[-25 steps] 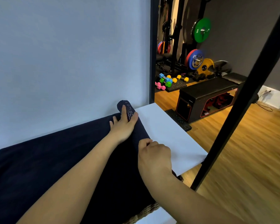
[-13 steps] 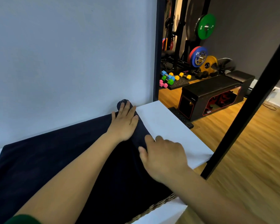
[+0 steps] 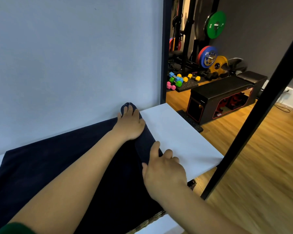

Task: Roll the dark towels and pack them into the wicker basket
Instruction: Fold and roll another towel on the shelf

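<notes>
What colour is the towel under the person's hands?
The towel is very dark navy, almost black, seen best in the head view.

Navy towel, white table, woven tan basket

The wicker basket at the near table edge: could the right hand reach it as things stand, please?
Probably yes. The right hand rests on the dark towel just beyond the wicker basket; only draped towel covers most of the rim.

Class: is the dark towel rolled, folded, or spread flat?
Mostly spread flat; the towel covers the table, with only its right end rolled under both hands.
</notes>
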Tool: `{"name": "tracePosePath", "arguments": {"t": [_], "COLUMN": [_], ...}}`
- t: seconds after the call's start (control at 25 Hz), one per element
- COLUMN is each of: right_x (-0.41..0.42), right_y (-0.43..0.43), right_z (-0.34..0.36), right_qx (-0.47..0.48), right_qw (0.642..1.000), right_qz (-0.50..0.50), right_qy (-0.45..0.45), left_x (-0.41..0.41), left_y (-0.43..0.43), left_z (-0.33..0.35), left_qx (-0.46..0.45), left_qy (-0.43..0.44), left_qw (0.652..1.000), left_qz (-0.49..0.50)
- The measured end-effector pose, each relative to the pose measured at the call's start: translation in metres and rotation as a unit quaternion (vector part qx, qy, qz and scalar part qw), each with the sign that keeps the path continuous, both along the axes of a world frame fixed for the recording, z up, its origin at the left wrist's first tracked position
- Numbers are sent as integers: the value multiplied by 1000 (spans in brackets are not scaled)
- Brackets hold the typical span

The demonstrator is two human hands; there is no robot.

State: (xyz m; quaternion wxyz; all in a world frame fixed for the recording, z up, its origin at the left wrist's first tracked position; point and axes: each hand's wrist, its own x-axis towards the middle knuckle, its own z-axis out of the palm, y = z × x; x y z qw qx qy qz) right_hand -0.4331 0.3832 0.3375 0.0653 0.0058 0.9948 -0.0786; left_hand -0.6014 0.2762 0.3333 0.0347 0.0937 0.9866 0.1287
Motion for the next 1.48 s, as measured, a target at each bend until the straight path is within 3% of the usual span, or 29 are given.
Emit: {"name": "tracePosePath", "arguments": {"t": [0.2,0.28,0.44,0.6,0.76,1.0,1.28,1.48], "right_x": [3,4,-7,-11,-17,-40,-57,-52], "right_y": [-22,-17,3,3,8,62,103,93], "right_z": [-1,4,15,7,1,0,3,2], "right_qx": [99,65,-98,-127,-142,-99,-106,-61], "right_qw": [994,996,994,990,988,995,993,998], "right_qz": [41,48,33,49,39,-4,-38,-24], "right_qy": [-15,-23,-19,-37,-38,-22,-40,4], "left_x": [6,9,13,15,7,-17,-32,-31], "left_y": [20,9,0,0,13,73,116,112], "left_z": [-3,-9,-16,-16,-15,-15,-11,-14], "left_qx": [54,111,161,191,157,205,125,90], "left_qy": [-23,-15,-1,-3,25,48,61,58], "left_qw": [997,992,985,979,986,977,990,994], "left_qz": [59,60,61,69,51,19,-17,-27]}}
